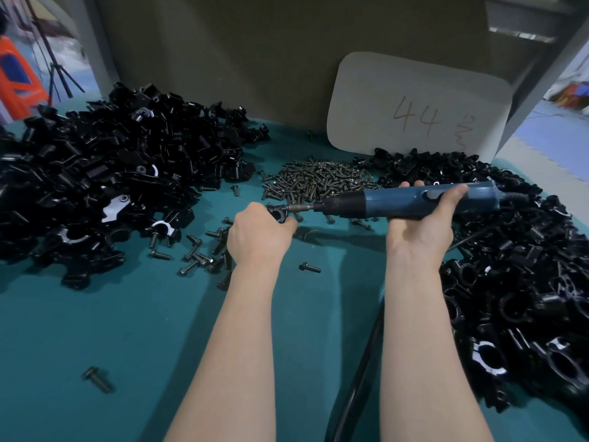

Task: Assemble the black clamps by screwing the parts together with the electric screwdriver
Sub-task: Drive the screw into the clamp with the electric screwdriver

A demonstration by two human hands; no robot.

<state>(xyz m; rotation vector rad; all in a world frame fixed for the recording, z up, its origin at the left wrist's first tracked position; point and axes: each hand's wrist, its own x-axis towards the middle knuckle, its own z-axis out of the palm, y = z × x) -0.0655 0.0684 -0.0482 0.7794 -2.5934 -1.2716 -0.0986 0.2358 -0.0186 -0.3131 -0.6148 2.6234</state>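
Observation:
My left hand (258, 232) grips a small black clamp (278, 212) just above the teal table, mostly hidden by my fingers. My right hand (424, 218) holds the blue electric screwdriver (404, 202) lying nearly level, its bit pointing left and touching a screw at the clamp's right side. A heap of dark screws (318, 180) lies behind the clamp. A big pile of loose black clamp parts (105, 186) fills the left of the table. Another pile of black clamps (522, 282) fills the right.
Several loose screws (204, 256) lie scattered left of my left wrist, and one screw (97, 379) lies near the front left. A white card marked 44 (417, 106) leans on the back wall. The screwdriver's black cable (360, 378) runs down beside my right forearm.

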